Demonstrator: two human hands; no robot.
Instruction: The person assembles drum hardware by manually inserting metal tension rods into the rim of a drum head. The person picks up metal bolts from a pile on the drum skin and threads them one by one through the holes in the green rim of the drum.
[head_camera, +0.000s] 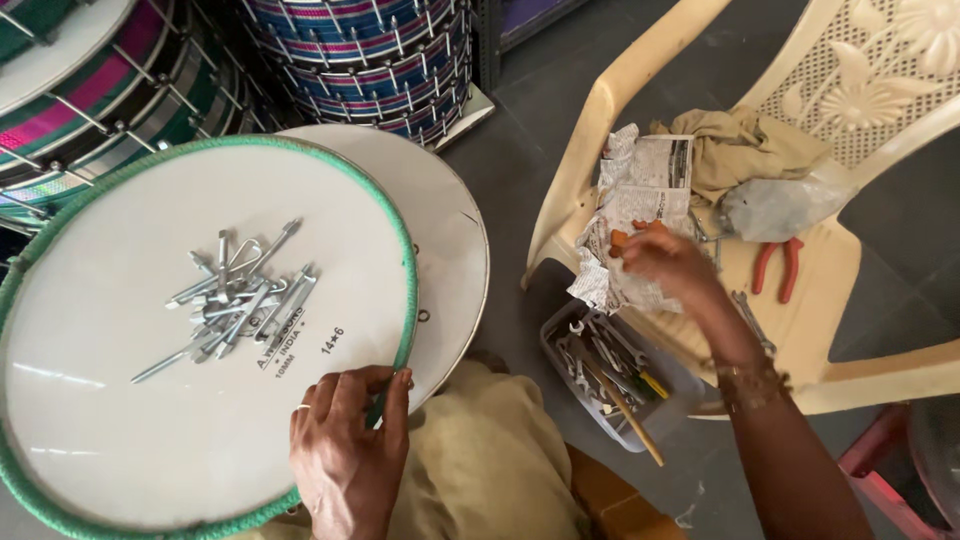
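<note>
Your right hand (662, 262) is motion-blurred over the crumpled newspaper (640, 215), so you cannot tell what its fingers pinch; only a small orange bit shows. The white round drumhead with the green woven rim (100, 400) runs off the left and near edges. The plain white drumhead (450, 230) behind it is mostly covered. The striped stacked drums (360, 50) are cut by the far edge. The cream plastic chair (850, 380) leaves the right edge. The spanners in the grey plastic tray (560, 335) are too small to sort, and your forearm hides part of it
</note>
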